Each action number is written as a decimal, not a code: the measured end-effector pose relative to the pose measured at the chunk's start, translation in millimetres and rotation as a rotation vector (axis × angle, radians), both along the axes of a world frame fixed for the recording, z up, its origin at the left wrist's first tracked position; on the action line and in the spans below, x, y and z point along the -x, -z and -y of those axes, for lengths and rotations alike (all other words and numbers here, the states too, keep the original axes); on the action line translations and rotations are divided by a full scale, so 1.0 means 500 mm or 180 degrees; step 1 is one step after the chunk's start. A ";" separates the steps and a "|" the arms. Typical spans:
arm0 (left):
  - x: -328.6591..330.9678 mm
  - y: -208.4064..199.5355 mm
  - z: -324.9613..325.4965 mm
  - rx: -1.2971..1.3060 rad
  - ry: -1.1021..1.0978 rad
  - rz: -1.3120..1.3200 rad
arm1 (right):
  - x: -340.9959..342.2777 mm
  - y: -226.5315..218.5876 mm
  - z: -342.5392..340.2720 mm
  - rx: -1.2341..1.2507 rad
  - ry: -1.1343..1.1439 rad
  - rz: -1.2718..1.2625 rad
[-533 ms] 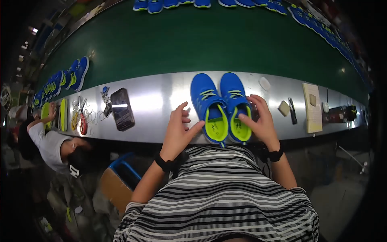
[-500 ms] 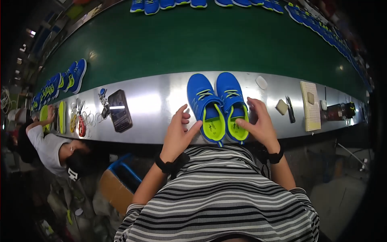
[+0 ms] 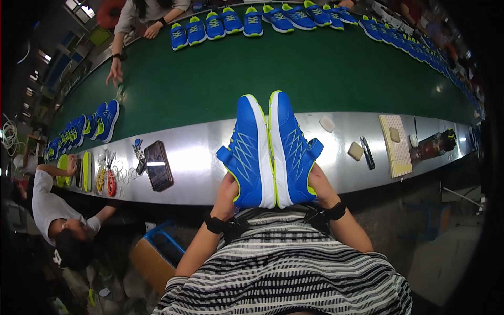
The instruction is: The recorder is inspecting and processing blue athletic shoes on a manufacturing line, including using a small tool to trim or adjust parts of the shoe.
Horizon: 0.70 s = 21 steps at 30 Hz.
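Two blue sneakers are held up in front of me, turned on their sides with their white-and-lime soles pressed together and toes pointing away. My left hand (image 3: 226,197) grips the left sneaker (image 3: 245,155) from its opening at the heel end. On the other side, my right hand (image 3: 323,189) has hold of the right sneaker (image 3: 290,142) the same way. Most fingers of both hands are hidden by the shoes. A blue strap sticks out sideways from each sneaker.
Left on the metal ledge (image 3: 199,181) lie a phone (image 3: 158,166), keys (image 3: 140,155), red-handled scissors (image 3: 111,181) and lime insoles (image 3: 86,170). Right are pads (image 3: 355,151), a pointed tool (image 3: 367,153), a pale board (image 3: 397,152) and a bottle (image 3: 434,146). Sneakers line the green belt (image 3: 210,79); co-workers sit nearby.
Both sneakers went from standing on the ledge to being lifted and turned sole to sole. My hands have closed on them. A co-worker's arm now reaches over the belt at far left.
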<state>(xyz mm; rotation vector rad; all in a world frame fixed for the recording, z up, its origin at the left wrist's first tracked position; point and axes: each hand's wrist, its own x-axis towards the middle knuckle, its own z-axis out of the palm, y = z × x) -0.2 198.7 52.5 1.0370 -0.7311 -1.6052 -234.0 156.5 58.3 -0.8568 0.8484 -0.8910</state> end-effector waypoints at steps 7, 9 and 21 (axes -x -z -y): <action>-0.006 -0.049 0.009 0.0433 -0.0332 -0.0204 | -0.012 -0.024 0.011 0.0357 0.0306 0.0864; 0.000 -0.043 0.019 0.1802 -0.0730 0.1436 | -0.021 -0.030 0.016 0.2155 0.1052 -0.0357; 0.002 -0.101 0.023 0.1957 -0.1015 0.2634 | -0.011 -0.065 0.021 0.2275 0.1088 -0.1004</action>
